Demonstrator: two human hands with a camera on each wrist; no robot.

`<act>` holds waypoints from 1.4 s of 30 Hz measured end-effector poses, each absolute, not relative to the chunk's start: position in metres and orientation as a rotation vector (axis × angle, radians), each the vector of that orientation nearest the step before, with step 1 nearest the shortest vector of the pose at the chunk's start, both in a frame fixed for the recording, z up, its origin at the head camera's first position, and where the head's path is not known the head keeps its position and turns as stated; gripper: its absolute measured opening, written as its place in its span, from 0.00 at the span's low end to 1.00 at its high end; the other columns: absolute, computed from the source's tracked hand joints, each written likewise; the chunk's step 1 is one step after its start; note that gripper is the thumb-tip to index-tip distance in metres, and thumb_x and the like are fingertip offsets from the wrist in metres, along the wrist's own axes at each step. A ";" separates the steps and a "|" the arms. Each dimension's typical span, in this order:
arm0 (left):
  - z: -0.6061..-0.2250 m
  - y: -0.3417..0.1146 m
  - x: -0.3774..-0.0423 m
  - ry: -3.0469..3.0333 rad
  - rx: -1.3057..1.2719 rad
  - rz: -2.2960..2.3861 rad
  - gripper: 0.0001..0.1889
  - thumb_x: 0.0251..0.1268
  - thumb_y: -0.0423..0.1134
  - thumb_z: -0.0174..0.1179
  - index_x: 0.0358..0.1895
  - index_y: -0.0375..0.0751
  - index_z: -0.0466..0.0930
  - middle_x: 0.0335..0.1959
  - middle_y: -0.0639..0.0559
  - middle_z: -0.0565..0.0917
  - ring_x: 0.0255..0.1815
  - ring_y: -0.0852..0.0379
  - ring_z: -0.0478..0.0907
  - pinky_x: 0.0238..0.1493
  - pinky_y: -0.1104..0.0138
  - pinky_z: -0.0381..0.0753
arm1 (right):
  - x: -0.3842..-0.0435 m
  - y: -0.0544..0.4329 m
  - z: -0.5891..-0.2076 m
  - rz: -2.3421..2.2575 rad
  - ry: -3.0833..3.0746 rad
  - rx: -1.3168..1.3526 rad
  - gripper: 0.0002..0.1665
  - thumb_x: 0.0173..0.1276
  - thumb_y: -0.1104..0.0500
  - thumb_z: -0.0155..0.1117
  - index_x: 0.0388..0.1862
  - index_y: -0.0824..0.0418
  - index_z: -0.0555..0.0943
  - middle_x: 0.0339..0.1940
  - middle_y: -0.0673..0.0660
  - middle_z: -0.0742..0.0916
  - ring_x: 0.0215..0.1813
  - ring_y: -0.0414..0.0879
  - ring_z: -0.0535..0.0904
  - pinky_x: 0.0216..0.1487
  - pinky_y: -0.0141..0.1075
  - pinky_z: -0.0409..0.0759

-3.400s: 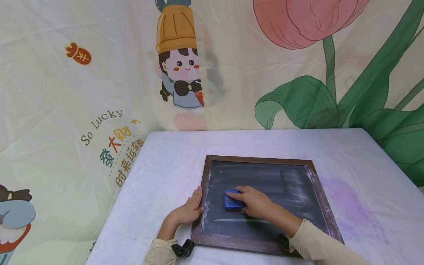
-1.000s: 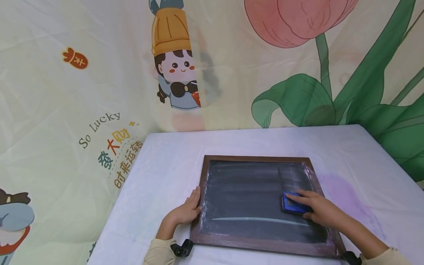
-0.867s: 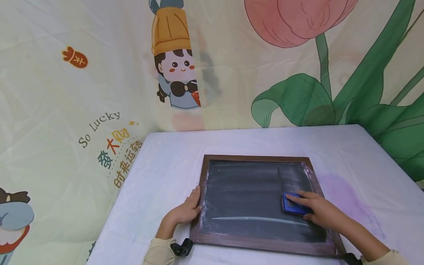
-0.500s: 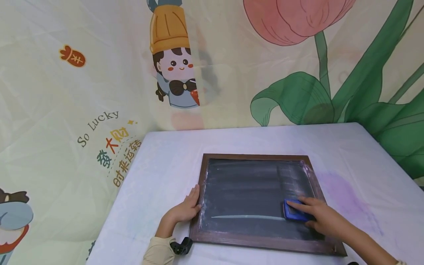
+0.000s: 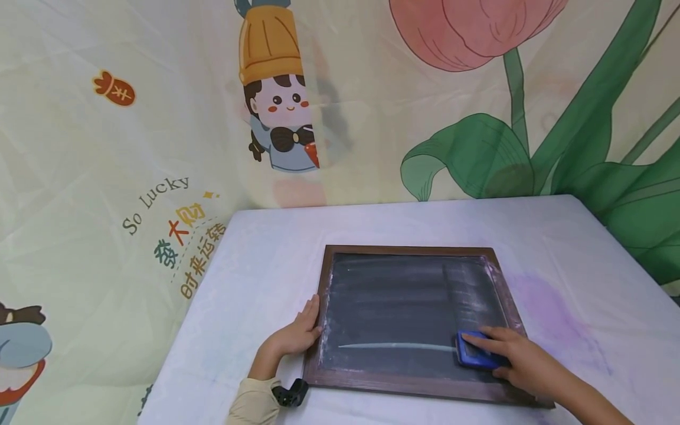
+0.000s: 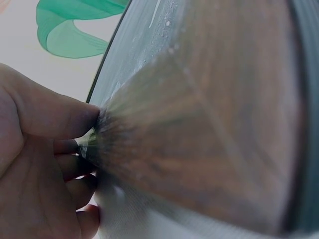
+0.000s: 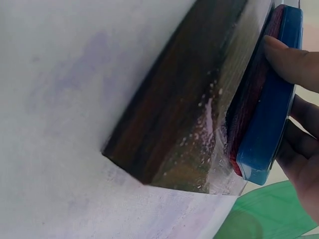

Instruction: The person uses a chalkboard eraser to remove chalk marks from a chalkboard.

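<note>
A chalkboard (image 5: 393, 307) in a brown wooden frame lies on the table, with a pale chalk line (image 5: 398, 346) across its lower part. My left hand (image 5: 292, 339) rests against the left side of the frame, fingers extended along its outer edge. Close up in the left wrist view, the thumb (image 6: 60, 114) touches the frame's edge. My right hand (image 5: 523, 357) grips a blue board eraser (image 5: 473, 353) at the lower right of the board, covering the right end of the line. The eraser's reddish felt side (image 7: 251, 104) faces the board in the right wrist view.
A white cloth covers the table (image 5: 255, 254), with a purple smear (image 5: 552, 319) to the right of the board. White chalk haze (image 5: 473, 289) shows at the board's upper right. Behind hangs a printed curtain (image 5: 361, 147) with a tulip and a cartoon figure.
The right hand carried the eraser from the board's left-middle to its right side, then down toward the lower right. The haze at right has thinned. The left hand stays at the frame.
</note>
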State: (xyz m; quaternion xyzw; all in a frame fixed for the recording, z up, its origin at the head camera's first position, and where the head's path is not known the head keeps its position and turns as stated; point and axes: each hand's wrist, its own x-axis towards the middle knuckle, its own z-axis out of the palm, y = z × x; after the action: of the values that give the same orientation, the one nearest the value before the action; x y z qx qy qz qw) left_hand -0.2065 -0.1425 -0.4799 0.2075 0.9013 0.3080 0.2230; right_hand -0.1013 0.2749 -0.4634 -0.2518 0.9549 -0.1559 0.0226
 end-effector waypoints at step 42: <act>-0.485 -0.143 -0.208 2.474 0.575 0.871 0.33 0.68 0.32 0.40 0.69 0.25 0.33 0.72 0.31 0.37 0.73 0.37 0.33 0.69 0.45 0.40 | -0.110 0.241 -0.457 -0.472 2.952 -0.788 0.43 0.42 0.57 0.75 0.62 0.46 0.72 0.55 0.66 0.79 0.51 0.63 0.77 0.41 0.50 0.79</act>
State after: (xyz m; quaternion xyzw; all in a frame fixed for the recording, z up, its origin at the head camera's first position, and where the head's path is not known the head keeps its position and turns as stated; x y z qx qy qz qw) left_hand -0.2077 -0.1433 -0.4849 0.2085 0.8974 0.3161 0.2263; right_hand -0.1100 0.2408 -0.4565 -0.2547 0.9546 -0.1526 0.0252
